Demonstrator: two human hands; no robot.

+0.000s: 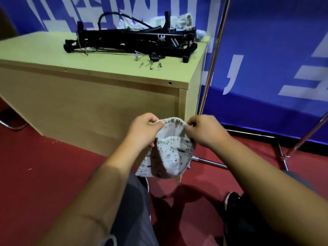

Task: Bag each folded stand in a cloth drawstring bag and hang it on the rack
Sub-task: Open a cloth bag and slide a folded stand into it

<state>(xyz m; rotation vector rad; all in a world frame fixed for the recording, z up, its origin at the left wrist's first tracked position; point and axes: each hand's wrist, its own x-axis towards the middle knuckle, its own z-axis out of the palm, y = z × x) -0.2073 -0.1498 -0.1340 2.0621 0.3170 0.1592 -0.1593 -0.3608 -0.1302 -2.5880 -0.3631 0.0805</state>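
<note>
Nearest, at six o'clock in the view, the left hand [145, 133] and right hand [206, 131] hold the bag [170, 157] up by its rim above the red floor [53, 166]. The left fingers [156, 121] are clamped on the hem at the mouth's nine o'clock. The right fingers [192, 124] pinch it at three o'clock, and the two spread the mouth so it gapes toward the person. That grip looks meant to loosen the drawstring hem and make an opening wide enough for a stand. Below the hands the printed cloth hangs limp. Pale lining shows inside and nothing is visible in it, so I judge the bag empty.

Farther off, toward twelve o'clock, the desk [106, 68] carries the stands [134, 39]. They are black and folded, piled across one another on its far right part, well apart from the bag. They seem to be waiting there within reach until a bag is open. At the pile's six o'clock a few small metal bits [152, 65] lie loose. At its one o'clock sits a heap of pale cloth [179, 20], probably more bags, though it is too blurred to be sure.

At two o'clock the rack [216, 48] stands as a chrome pole just beside the desk, with its base bars on the floor at four o'clock. Nothing hangs on the part in view.
</note>
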